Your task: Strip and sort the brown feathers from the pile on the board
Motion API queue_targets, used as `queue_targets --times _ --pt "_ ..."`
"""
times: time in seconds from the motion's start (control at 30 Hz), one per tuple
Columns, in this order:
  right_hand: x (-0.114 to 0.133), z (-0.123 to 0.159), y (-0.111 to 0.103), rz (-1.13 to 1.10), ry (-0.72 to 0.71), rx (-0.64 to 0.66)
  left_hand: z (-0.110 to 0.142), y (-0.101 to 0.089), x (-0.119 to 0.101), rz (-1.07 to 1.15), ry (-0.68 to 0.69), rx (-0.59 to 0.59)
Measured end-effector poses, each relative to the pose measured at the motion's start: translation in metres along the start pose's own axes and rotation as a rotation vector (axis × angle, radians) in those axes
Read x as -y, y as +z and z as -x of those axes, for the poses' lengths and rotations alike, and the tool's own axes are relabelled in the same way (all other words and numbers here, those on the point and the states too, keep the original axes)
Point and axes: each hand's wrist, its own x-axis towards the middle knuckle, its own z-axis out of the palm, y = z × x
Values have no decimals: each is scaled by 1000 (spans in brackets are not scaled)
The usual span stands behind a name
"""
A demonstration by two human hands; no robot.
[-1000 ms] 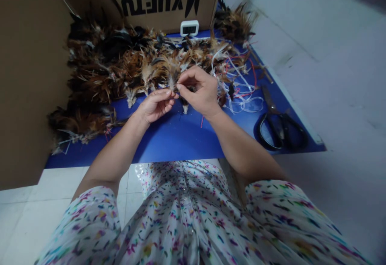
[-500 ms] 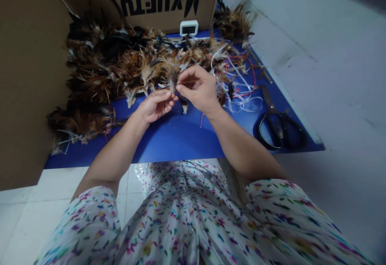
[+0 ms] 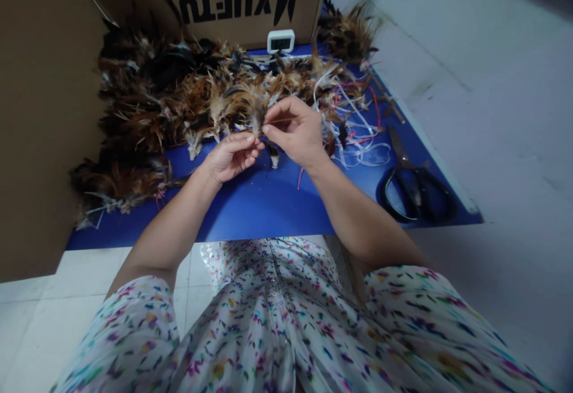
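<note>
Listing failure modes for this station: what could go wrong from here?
The feather tuft, pinched near its base by the left hand, might slip or come loose.
The tangled strands beside the right hand might snag it.
The scissors, lying near the blue table's front edge, might get knocked off.

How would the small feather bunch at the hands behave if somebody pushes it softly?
The feather bunch is probably light: the left hand appears to pinch only its base. Wispy and curved, it would likely bend easily, and its loosely spread tips might ruffle.
</note>
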Motion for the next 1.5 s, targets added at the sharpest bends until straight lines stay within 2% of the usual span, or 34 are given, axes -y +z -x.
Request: queue_targets --times 0.37,0.67,0.8,1.03,1.27,1.5 --pt "2 2 1 114 -109 35 -1 -1 1 -26 3 43" --pt "2 3 3 73 -147 60 -1 -2 1 -52 1 30" --pt "4 3 3 68 -110 57 0 -2 0 -45 5 48" --pt "8 2 3 15 71 53 2 2 -2 -28 4 26" --pt "4 1 3 -12 122 38 3 1 -2 -29 14 39" --pt "-1 1 5 -133 193 33 2 -1 -1 -45 20 74"
